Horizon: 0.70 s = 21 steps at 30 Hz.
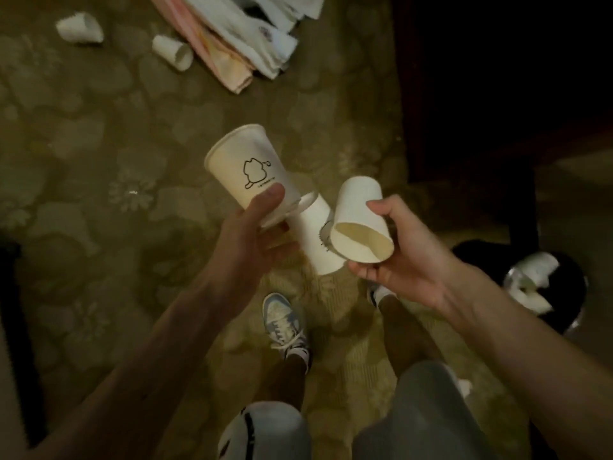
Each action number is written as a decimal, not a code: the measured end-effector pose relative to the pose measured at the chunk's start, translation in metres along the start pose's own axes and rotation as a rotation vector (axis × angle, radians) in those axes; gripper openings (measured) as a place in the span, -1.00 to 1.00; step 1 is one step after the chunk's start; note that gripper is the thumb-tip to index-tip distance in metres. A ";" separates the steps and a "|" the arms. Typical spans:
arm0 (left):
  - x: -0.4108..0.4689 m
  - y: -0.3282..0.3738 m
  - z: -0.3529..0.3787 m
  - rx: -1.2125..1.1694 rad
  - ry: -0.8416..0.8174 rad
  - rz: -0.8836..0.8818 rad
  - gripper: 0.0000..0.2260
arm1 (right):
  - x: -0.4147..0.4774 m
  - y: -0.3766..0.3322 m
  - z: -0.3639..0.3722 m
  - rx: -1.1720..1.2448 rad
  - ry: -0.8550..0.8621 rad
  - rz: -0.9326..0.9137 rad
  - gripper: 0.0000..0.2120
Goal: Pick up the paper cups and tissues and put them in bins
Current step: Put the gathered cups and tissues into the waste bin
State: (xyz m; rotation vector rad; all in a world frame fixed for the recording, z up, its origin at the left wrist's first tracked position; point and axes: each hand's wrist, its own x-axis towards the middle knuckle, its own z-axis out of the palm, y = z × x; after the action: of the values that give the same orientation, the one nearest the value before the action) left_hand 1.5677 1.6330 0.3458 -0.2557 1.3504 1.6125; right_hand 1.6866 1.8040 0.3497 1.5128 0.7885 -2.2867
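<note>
My left hand grips a white paper cup with a black cat drawing, thumb on its side, and a second white cup sticks out below it from the same hand. My right hand holds a plain white cup, its open mouth facing me. Two more cups lie on the carpet at the top left, one farther left and one beside a heap of tissues and cloth. A black bin at the right holds crumpled white paper.
The floor is patterned olive carpet. Dark furniture fills the upper right. My feet in sneakers stand below the hands. A dark object edges the lower left.
</note>
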 end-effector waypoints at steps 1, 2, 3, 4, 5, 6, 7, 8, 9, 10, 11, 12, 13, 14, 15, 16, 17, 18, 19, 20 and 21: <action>-0.001 -0.005 0.013 0.037 -0.016 0.001 -0.77 | -0.010 0.006 -0.016 0.065 0.004 -0.004 -0.52; -0.002 -0.012 0.027 0.082 -0.026 -0.001 -0.71 | -0.019 0.011 -0.032 0.124 0.003 -0.010 -0.49; -0.002 -0.020 0.042 0.132 -0.042 -0.002 -0.66 | -0.027 0.016 -0.048 0.173 -0.003 -0.018 -0.48; -0.002 -0.029 0.058 0.183 -0.068 -0.007 -0.63 | -0.035 0.020 -0.066 0.224 -0.009 -0.026 -0.47; -0.001 -0.039 0.074 0.232 -0.105 -0.013 -0.62 | -0.041 0.025 -0.085 0.274 -0.013 -0.030 -0.45; 0.000 -0.051 0.091 0.277 -0.149 -0.023 -0.62 | -0.047 0.031 -0.104 0.322 -0.015 -0.031 -0.44; 0.002 -0.064 0.108 0.319 -0.191 -0.036 -0.65 | -0.052 0.038 -0.125 0.370 -0.013 -0.032 -0.43; 0.003 -0.077 0.127 0.357 -0.225 -0.051 -0.67 | -0.057 0.044 -0.147 0.416 -0.007 -0.037 -0.42; 0.005 -0.091 0.146 0.391 -0.249 -0.064 -0.68 | -0.062 0.051 -0.169 0.461 0.006 -0.044 -0.40; 0.007 -0.106 0.166 0.424 -0.272 -0.076 -0.68 | -0.068 0.057 -0.192 0.512 0.026 -0.056 -0.38; 0.009 -0.122 0.186 0.462 -0.306 -0.085 -0.69 | -0.073 0.064 -0.215 0.567 0.045 -0.076 -0.34; 0.010 -0.138 0.205 0.501 -0.348 -0.094 -0.71 | -0.080 0.071 -0.237 0.619 0.058 -0.101 -0.31; 0.010 -0.154 0.224 0.534 -0.391 -0.107 -0.74 | -0.086 0.079 -0.259 0.660 0.076 -0.133 -0.32; 0.009 -0.169 0.242 0.557 -0.433 -0.124 -0.76 | -0.092 0.087 -0.281 0.695 0.108 -0.165 -0.34; 0.009 -0.184 0.259 0.574 -0.466 -0.145 -0.77 | -0.098 0.094 -0.301 0.729 0.152 -0.192 -0.36; 0.008 -0.198 0.275 0.595 -0.485 -0.168 -0.76 | -0.103 0.102 -0.319 0.770 0.201 -0.207 -0.35; 0.008 -0.212 0.290 0.624 -0.487 -0.190 -0.72 | -0.108 0.111 -0.337 0.818 0.246 -0.216 -0.34; 0.009 -0.226 0.303 0.662 -0.479 -0.205 -0.69 | -0.113 0.119 -0.353 0.866 0.276 -0.233 -0.36; 0.012 -0.240 0.316 0.711 -0.474 -0.210 -0.69 | -0.118 0.129 -0.367 0.908 0.295 -0.262 -0.41; 0.016 -0.253 0.327 0.769 -0.475 -0.211 -0.72 | -0.121 0.138 -0.381 0.946 0.314 -0.293 -0.48; 0.022 -0.266 0.338 0.825 -0.479 -0.219 -0.75 | -0.124 0.146 -0.394 0.992 0.334 -0.317 -0.53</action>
State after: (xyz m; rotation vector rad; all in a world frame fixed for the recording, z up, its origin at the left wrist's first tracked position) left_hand 1.8977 1.9028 0.2835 0.4397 1.4188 0.7625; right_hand 2.1098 1.9089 0.3029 2.3361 -0.1499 -2.8972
